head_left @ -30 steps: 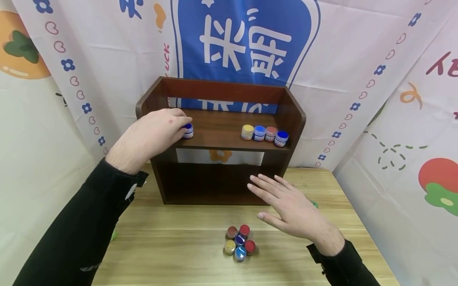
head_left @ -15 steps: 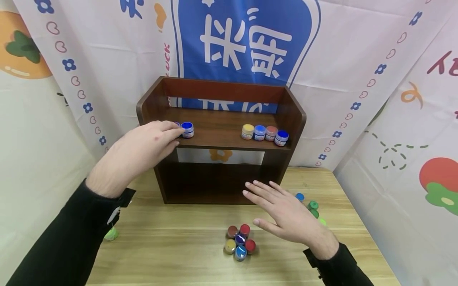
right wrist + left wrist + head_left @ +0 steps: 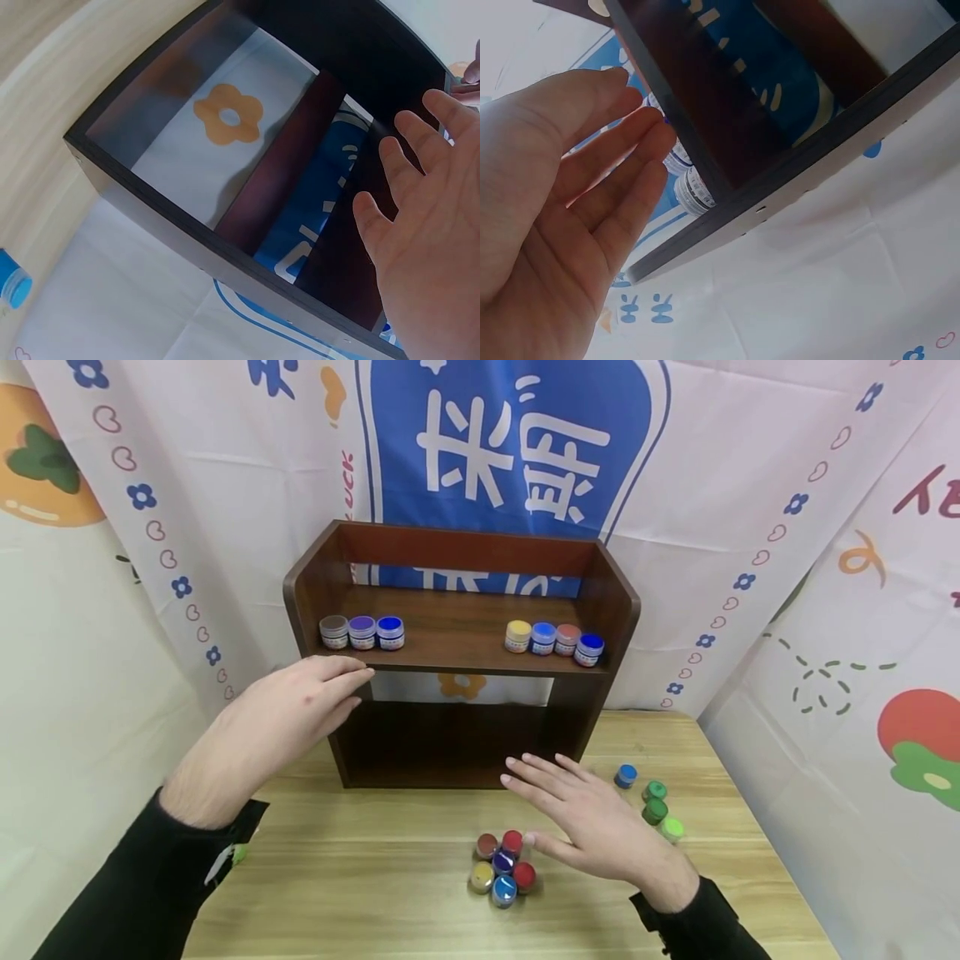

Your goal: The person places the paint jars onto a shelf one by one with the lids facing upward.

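The left hand (image 3: 292, 706) has loose, unladen fingers near the front edge of the upper shelf (image 3: 457, 635), just below the grey jar (image 3: 333, 632), purple jar (image 3: 362, 633) and blue jar (image 3: 390, 633), upright in a row at its left end. The right hand (image 3: 592, 827), fingers spread and holding nothing, is near the clustered jars (image 3: 503, 863) on the counter (image 3: 360, 893). Placing well probably means pinching each jar by its sides, seating its base fully behind the edge, then letting go without nudging neighbours.
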A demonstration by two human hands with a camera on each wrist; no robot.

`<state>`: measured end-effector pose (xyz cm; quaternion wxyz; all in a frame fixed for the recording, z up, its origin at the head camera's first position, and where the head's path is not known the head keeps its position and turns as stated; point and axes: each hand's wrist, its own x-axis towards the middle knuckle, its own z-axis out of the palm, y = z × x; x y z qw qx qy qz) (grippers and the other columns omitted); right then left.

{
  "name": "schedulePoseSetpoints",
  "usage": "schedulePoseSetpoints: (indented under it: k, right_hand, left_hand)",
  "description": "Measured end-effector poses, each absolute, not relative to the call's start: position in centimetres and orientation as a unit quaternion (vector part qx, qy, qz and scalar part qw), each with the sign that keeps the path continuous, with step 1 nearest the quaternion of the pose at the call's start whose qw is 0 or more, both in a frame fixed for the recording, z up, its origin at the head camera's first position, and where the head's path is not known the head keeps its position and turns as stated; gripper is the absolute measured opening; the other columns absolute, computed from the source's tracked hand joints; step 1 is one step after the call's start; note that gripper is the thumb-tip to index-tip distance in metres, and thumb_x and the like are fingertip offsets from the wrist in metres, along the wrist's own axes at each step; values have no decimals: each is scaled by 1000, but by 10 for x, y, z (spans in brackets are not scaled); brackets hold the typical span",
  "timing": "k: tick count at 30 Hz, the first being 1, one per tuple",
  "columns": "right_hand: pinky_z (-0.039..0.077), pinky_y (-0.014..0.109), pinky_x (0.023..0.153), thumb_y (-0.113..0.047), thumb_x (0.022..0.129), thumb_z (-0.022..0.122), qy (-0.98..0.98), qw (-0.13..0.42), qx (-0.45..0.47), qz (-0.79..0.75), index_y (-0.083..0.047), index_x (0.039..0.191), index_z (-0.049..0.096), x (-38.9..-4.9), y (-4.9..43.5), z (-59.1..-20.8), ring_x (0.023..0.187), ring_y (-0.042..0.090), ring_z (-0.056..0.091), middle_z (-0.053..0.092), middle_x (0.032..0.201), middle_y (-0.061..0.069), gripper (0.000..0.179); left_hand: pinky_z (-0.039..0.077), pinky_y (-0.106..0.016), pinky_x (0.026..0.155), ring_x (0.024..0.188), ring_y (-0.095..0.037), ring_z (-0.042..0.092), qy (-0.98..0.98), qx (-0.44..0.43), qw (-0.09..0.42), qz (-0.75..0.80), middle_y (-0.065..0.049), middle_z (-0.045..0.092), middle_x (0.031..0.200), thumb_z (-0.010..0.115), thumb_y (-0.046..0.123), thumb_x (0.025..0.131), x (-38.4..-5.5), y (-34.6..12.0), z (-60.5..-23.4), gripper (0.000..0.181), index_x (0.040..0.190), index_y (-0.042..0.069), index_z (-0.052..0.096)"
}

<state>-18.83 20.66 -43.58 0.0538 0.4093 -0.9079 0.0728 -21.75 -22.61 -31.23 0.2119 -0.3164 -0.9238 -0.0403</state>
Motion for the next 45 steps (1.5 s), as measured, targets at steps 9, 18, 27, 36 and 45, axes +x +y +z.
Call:
schedulePoseSetpoints:
  k: [9, 18, 27, 36, 45]
  right_hand:
    - [32, 61, 149, -68, 120, 52, -908, 25, 410, 80, -36, 186, 35, -185, 201, -444, 182, 19, 34, 33, 195, -11, 75]
    - [37, 64, 146, -58, 119, 63, -901, 13, 426, 74, -32, 185, 40, -183, 192, -456, 181, 22, 38, 36, 194, -9, 75]
    - [38, 63, 146, -61, 120, 60, -897, 10, 439, 60, -31, 185, 40, -181, 186, -463, 181, 21, 37, 33, 195, -10, 74]
    - [40, 63, 145, -58, 118, 64, -887, 8, 458, 56, -32, 185, 38, -179, 179, -468, 181, 21, 38, 37, 194, -6, 77]
    - [38, 61, 147, -61, 120, 59, -882, -21, 468, 50, -31, 186, 37, -178, 175, -476, 181, 19, 37, 37, 194, -6, 75]
  left_hand:
    - [74, -55, 97, 120, -39, 85, -919, -315, 234, -49, -21, 84, 137, 92, 6, 101, -205, -236, -333, 46, 145, 0, 79]
    - [70, -66, 107, 128, -46, 81, -947, -261, 173, -68, -24, 82, 142, 85, 13, 108, -198, -258, -358, 44, 149, 1, 77]
    - [61, -76, 117, 138, -55, 74, -968, -204, 115, -87, -31, 76, 151, 77, 18, 114, -195, -290, -382, 44, 153, -2, 73]
    - [55, -80, 121, 143, -63, 68, -980, -160, 78, -84, -37, 71, 153, 76, 17, 114, -196, -321, -411, 44, 151, -6, 71]
    - [58, -81, 115, 136, -66, 70, -984, -140, 64, -93, -42, 72, 146, 79, 8, 109, -204, -349, -442, 36, 140, -10, 75]
